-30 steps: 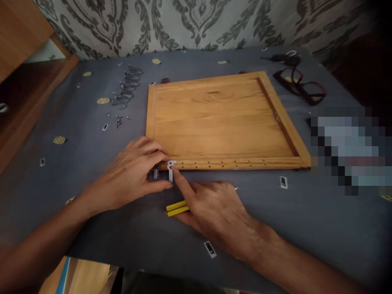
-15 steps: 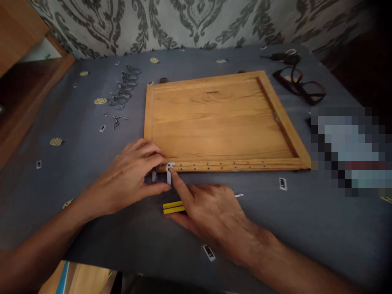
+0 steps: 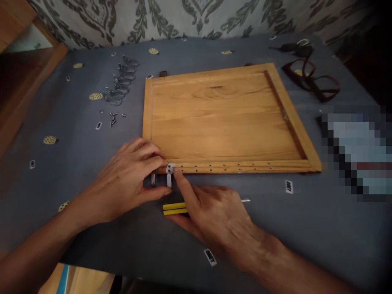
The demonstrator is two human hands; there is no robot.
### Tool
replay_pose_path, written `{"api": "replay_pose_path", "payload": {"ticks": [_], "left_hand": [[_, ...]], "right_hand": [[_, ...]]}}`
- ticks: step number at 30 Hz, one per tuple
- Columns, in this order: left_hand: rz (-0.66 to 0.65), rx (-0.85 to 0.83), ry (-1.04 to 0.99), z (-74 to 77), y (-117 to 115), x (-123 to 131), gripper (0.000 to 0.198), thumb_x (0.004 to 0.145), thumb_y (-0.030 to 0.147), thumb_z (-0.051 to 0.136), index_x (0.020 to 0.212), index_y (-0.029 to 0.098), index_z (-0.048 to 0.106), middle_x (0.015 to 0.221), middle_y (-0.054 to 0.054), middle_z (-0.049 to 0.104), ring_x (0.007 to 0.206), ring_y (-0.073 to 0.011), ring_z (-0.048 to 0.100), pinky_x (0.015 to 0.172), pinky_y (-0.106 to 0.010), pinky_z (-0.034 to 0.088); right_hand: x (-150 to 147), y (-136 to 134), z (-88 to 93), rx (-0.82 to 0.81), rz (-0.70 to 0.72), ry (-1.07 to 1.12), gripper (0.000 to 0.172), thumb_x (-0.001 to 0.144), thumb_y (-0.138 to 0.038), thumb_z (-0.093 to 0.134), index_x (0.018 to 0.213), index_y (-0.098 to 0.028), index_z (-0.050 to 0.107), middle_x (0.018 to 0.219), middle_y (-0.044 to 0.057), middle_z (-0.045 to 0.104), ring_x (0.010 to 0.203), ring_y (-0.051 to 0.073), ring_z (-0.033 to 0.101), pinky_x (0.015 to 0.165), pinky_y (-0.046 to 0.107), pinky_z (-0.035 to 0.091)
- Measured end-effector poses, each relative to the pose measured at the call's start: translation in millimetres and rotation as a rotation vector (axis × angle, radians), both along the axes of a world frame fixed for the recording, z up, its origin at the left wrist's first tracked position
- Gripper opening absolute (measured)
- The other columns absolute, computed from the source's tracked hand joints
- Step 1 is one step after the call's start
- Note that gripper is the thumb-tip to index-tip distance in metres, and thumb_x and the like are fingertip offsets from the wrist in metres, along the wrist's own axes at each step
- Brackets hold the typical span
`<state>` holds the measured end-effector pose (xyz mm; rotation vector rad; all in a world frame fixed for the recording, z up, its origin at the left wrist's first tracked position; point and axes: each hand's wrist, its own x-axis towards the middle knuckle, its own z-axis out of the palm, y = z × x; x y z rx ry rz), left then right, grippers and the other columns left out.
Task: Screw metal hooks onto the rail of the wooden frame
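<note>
On the grey-blue cloth-covered surface (image 3: 70, 171), small silver screws (image 3: 113, 117) lie loose beside a slanting row of grey metal hooks (image 3: 121, 83), apparently laid out there to be within reach. The left hand (image 3: 130, 175) is clamped at the near left corner of the framed wooden panel (image 3: 226, 122): its fingers rest on the rail and its thumb sits below a silver metal hook (image 3: 169, 177), probably steadying it against the edge. A second metal hook (image 3: 153, 177) hangs just left, partly hidden. The right hand (image 3: 214, 212), apart from the left, grips a yellow-handled tool (image 3: 174, 209) under its palm, seemingly to leave the index finger free to press the hook. Dark dots, likely holes, pair along the rail. Farther right are dark keys (image 3: 298, 49) and dark-red-framed glasses (image 3: 324, 90).
</note>
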<state>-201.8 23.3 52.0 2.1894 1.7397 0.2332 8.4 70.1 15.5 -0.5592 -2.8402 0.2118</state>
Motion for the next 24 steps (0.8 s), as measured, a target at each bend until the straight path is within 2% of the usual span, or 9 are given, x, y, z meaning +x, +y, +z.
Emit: {"api": "replay_pose_path", "payload": {"ticks": [6,12,15,20,24], "left_hand": [[0.008,-0.002,0.017,0.1,1.6,1.3,0.034,0.088,0.05,0.058,0.107,0.023,0.064,0.116,-0.005,0.062,0.113,-0.0267,0.052,0.094,-0.047,0.045],[0.011,-0.012,0.013,-0.2,1.8,1.6,0.033,0.088,0.051,0.058,0.104,0.023,0.065,0.116,-0.006,0.062,0.114,-0.0271,0.052,0.095,-0.047,0.044],[0.013,-0.007,0.015,-0.6,1.4,0.8,0.031,0.088,0.05,0.059,0.102,0.023,0.065,0.116,-0.006,0.062,0.113,-0.0264,0.052,0.094,-0.046,0.044],[0.007,-0.002,-0.001,-0.2,1.4,0.5,0.031,0.089,0.05,0.058,0.101,0.023,0.064,0.115,-0.006,0.062,0.113,-0.0264,0.052,0.09,-0.045,0.044],[0.011,-0.012,0.001,-0.4,1.3,1.7,0.031,0.089,0.049,0.058,0.103,0.022,0.064,0.116,-0.006,0.061,0.112,-0.0265,0.052,0.092,-0.047,0.045]], "right_hand": [[1.4,-2.1,-3.5,-0.009,-0.021,0.047,0.06,0.09,-0.046,0.062,0.129,-0.001,0.053,0.067,0.001,0.07,0.05,0.016,0.063,0.044,0.03,0.038],[1.5,-1.6,0.4,-0.093,-0.011,-0.063,0.051,0.093,-0.042,0.059,0.13,-0.007,0.052,0.074,0.004,0.072,0.054,0.017,0.064,0.046,0.032,0.039],[0.6,-1.0,0.6,-0.068,-0.014,-0.026,0.051,0.091,-0.041,0.062,0.127,-0.005,0.054,0.074,0.006,0.072,0.055,0.017,0.065,0.047,0.031,0.039],[-1.9,-2.1,-1.8,0.03,-0.022,0.065,0.054,0.085,-0.043,0.069,0.117,-0.001,0.058,0.064,0.002,0.068,0.048,0.016,0.062,0.044,0.03,0.038],[-3.1,-2.9,-1.9,0.047,-0.037,0.059,0.057,0.082,-0.045,0.071,0.116,-0.001,0.059,0.065,0.002,0.069,0.048,0.016,0.063,0.043,0.03,0.038]]}}
